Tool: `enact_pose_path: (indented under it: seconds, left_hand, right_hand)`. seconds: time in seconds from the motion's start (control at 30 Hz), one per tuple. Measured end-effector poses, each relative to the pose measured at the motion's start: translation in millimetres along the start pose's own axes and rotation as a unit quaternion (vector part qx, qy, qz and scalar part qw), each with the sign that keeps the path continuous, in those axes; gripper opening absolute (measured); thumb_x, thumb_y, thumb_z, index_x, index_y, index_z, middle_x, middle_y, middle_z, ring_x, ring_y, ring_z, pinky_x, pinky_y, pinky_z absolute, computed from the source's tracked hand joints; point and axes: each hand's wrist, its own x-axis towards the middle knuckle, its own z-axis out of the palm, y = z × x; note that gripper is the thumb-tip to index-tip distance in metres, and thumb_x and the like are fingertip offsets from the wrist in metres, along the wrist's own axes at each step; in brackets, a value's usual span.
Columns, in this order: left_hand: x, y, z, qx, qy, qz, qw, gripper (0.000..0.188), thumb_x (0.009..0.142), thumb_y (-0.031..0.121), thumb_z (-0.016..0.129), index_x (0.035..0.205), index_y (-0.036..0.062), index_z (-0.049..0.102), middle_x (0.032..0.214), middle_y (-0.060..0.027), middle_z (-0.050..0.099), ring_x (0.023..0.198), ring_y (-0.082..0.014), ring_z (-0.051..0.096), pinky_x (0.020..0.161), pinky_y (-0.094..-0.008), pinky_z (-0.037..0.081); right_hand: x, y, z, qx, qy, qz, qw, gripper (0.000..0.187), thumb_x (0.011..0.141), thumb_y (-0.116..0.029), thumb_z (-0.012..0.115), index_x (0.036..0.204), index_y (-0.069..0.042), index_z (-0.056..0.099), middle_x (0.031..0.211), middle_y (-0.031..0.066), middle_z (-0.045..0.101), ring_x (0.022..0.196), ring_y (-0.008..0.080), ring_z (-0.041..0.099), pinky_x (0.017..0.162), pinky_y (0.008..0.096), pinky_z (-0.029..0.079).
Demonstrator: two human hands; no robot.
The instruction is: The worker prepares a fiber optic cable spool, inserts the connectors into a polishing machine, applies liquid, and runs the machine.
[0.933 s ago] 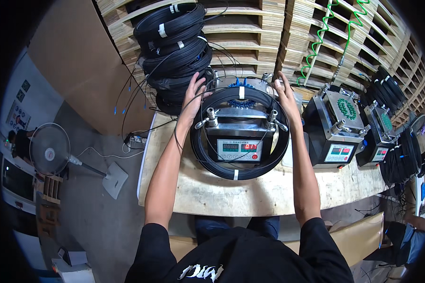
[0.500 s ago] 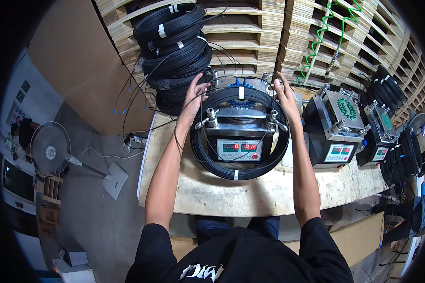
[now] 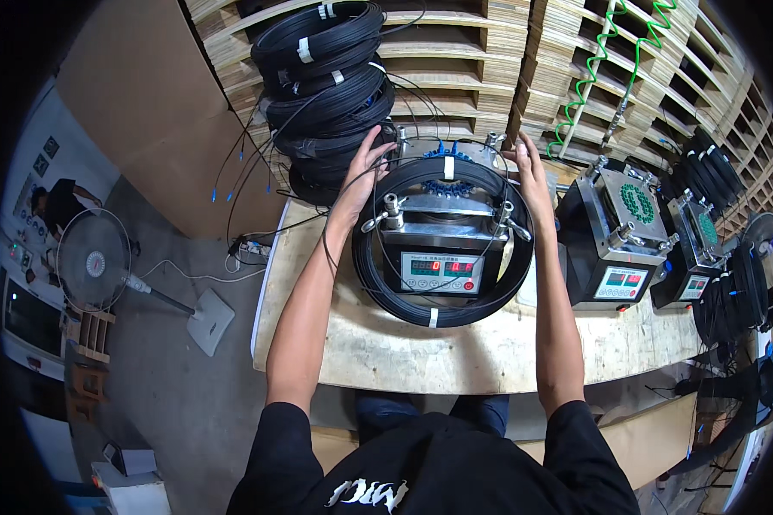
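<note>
"What fills the centre?"

"One coil of black cable (image 3: pixel 404 311), bound by two visible white bands, encircles the display panel (image 3: pixel 441 274) of one machine (image 3: pixel 442 229) on a wooden worktop (image 3: pixel 404 365)."

"And the grip?"

"Two bare hands flank the coil's upper part. The left hand (image 3: pixel 361 176), fingers spread, is wide open; the right hand (image 3: pixel 531 178), fingers raised and nearly straight, is open too. Neither closes around anything; whether they touch the coil, I cannot tell."

"Beyond them?"

"Two more machines, one larger (image 3: pixel 614 249), one smaller (image 3: pixel 691 245), stand at right. At rear left rises one stack of black coils (image 3: pixel 322 103), too overlapped to count; one fan (image 3: pixel 94 262) stands far left."
</note>
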Motion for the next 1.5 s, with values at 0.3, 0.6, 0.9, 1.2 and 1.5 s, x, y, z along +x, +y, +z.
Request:
enact_pose_path:
  seconds: [0.3, 0.6, 0.9, 1.2, 1.5]
  left_hand:
    - [2.4, -10.3, 0.2, 0.033, 0.054, 0.013, 0.998, 0.061, 0.100, 0.027, 0.061, 0.155, 0.0152, 0.035, 0.134, -0.0130, 0.057, 0.099, -0.0122, 0.061, 0.091, -0.0260, 0.048]
    - [0.4, -4.5, 5.7, -0.041, 0.047, 0.031, 0.998, 0.059, 0.102, 0.017, 0.057, 0.156, 0.0152, 0.032, 0.137, -0.0162, 0.054, 0.113, -0.0173, 0.060, 0.097, -0.0300, 0.050]
    - [-0.5, -3.5, 1.8, 0.067, 0.053, -0.015, 0.996, 0.054, 0.103, 0.025, 0.056, 0.153, 0.0137, 0.038, 0.123, -0.0090, 0.064, 0.111, -0.0143, 0.057, 0.092, -0.0269, 0.045]
    - [3.4, -10.1, -1.1, 0.064, 0.043, -0.013, 0.997, 0.059, 0.101, 0.034, 0.056, 0.155, 0.0158, 0.037, 0.135, -0.0082, 0.060, 0.118, -0.0127, 0.054, 0.097, -0.0249, 0.039]
    - [2.5, -9.0, 1.7, 0.054, 0.032, -0.007, 0.998, 0.054, 0.104, 0.027, 0.050, 0.155, 0.0159, 0.036, 0.142, -0.0095, 0.056, 0.119, -0.0113, 0.055, 0.096, -0.0263, 0.042]
  right_hand:
    - [5.2, 7.3, -3.5, -0.051, -0.015, -0.040, 0.998, 0.065, 0.103, -0.050, 0.050, 0.152, -0.008, 0.039, 0.127, 0.0155, 0.060, 0.113, 0.0193, 0.060, 0.087, 0.0328, 0.051]
    - [8.5, 17.4, -5.1, 0.027, 0.036, -0.017, 0.999, 0.064, 0.103, -0.049, 0.052, 0.150, -0.006, 0.042, 0.115, 0.0143, 0.062, 0.100, 0.0165, 0.064, 0.080, 0.0302, 0.052]
    - [4.2, 8.6, -3.0, -0.059, 0.011, -0.033, 0.998, 0.062, 0.103, -0.048, 0.051, 0.148, -0.006, 0.046, 0.115, 0.0108, 0.063, 0.104, 0.0170, 0.059, 0.081, 0.0298, 0.050]
    - [9.0, 18.7, -5.9, -0.021, -0.004, -0.041, 0.999, 0.060, 0.103, -0.047, 0.052, 0.148, -0.007, 0.046, 0.123, 0.0121, 0.062, 0.106, 0.0192, 0.060, 0.083, 0.0305, 0.050]
    - [7.5, 16.6, -4.7, -0.070, 0.014, -0.045, 0.996, 0.056, 0.103, -0.046, 0.053, 0.143, -0.007, 0.052, 0.117, 0.0087, 0.064, 0.093, 0.0156, 0.059, 0.076, 0.0290, 0.051]
